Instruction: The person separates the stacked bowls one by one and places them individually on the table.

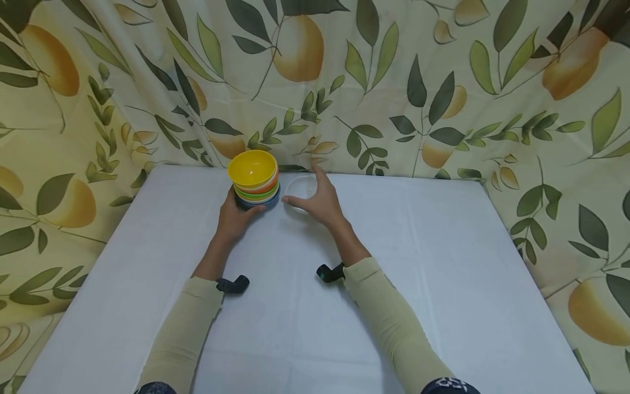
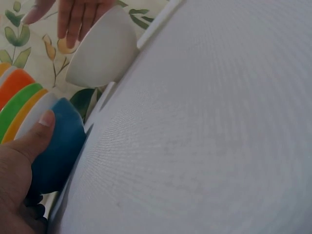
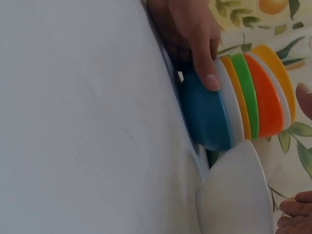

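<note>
While our left hand (image 1: 235, 214) curls round the foot of the stack of bowls (image 1: 255, 186), thumb pressed against the blue bowl (image 2: 57, 148) at the bottom, our right hand (image 1: 319, 200) lies spread with its fingers straight, cupped loosely about the white bowl (image 1: 301, 187) without closing on it; the left wrist view shows the fingertips (image 2: 73, 29) at the far rim of that bowl, though we cannot tell whether they truly touch. The stack stands upright near the far edge of the bench (image 1: 443, 284), a yellow bowl (image 1: 252, 168) on top, then white, orange, green, another yellow and another white rim, and the blue one beneath. The white bowl stands upright just beside the stack on its right; in the right wrist view its wall comes up against the blue bowl. Both of our forearms wear pale beige sleeves (image 1: 394, 323), each with a small dark wrist camera (image 1: 331, 272) strapped on. A white cloth covers the bench, and a curtain (image 1: 443, 82) printed with lemons and green leaves hangs behind and around it.
</note>
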`<state>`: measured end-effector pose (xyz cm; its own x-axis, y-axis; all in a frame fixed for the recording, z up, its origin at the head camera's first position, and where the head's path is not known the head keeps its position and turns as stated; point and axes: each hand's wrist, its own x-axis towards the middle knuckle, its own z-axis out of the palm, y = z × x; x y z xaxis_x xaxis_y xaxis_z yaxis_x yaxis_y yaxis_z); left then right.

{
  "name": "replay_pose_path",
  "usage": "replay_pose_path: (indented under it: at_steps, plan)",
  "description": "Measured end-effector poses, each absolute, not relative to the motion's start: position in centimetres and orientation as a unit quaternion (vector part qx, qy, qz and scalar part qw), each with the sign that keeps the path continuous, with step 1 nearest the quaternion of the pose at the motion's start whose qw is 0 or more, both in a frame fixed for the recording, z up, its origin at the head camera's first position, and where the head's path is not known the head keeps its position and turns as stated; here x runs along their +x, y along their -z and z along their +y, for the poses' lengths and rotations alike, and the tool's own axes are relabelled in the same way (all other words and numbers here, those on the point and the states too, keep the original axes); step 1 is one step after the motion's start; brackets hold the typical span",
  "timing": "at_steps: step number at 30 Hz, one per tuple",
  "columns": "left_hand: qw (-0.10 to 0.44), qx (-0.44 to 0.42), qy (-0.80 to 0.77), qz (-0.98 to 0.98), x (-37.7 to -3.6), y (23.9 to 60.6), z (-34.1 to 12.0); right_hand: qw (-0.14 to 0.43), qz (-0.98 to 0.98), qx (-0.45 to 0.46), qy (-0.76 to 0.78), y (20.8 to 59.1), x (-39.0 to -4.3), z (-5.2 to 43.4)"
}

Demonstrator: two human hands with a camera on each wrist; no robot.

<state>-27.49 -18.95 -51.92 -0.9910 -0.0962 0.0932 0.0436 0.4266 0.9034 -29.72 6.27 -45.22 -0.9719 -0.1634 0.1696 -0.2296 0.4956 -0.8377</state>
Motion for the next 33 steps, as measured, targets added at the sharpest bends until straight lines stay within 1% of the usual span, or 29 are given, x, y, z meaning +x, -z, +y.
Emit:
replay_pose_path:
  at_steps: [7, 12, 20, 26, 33]
  plan:
    - [0.068, 0.001, 0.536, -0.841, -27.3, 52.1, -18.5, 0.027, -0.875, 0.135, -0.464, 45.3, -29.0, 4.4]
    - [0.071, -0.004, 0.533, -0.843, -27.2, 51.8, -18.5, 0.03, -0.875, 0.164, -0.454, 44.2, -28.9, 2.6]
    - [0.061, 0.008, 0.526, -0.848, -27.4, 51.6, -18.8, 0.046, -0.868, 0.185, -0.458, 42.3, -30.0, 0.1]
    - [0.063, 0.006, 0.528, -0.847, -27.5, 51.8, -19.1, 0.063, -0.857, 0.212, -0.466, 42.3, -31.0, -1.1]
    - [0.068, 0.001, 0.523, -0.85, -27.6, 51.9, -19.2, 0.065, -0.855, 0.217, -0.466, 42.5, -31.7, -1.7]
